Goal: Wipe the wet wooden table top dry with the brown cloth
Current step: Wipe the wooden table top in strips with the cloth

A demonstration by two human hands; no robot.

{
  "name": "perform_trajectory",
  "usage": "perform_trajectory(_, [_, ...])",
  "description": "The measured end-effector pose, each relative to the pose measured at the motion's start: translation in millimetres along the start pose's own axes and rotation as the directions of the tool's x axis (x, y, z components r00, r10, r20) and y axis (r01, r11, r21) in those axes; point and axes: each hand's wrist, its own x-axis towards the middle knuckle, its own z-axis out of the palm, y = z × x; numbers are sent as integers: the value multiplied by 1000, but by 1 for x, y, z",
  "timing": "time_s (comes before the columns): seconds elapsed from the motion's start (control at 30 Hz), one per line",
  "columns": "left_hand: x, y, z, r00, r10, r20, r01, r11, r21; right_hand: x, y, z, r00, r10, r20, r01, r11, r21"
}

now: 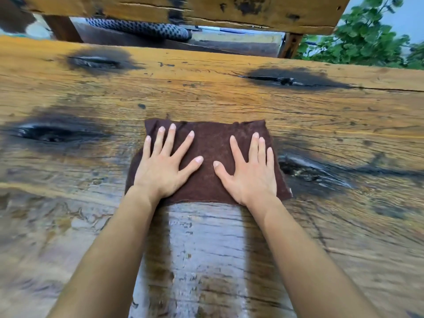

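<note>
Now both hands flat, fingers spread: left hand [164,164] and right hand [250,171] press cloth [210,143] onto wet table [206,88], gripping nothing.

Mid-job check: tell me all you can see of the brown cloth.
The brown cloth is dark, fuzzy and roughly rectangular with slightly ragged edges. It is spread flat on the wooden table top. The left hand and right hand press on it side by side, fingers straight and spread.
</note>
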Motion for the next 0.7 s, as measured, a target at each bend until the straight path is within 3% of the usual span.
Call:
perform_trajectory(0.37, [-160,27,0,996,-81,46,81,997,2,-148,-2,14,999,-34,29,35,999,-7])
perform_trajectory(0.7, [-257,50,4,995,-89,49,90,996,-16,-256,8,37,996,-37,-78,40,998,46])
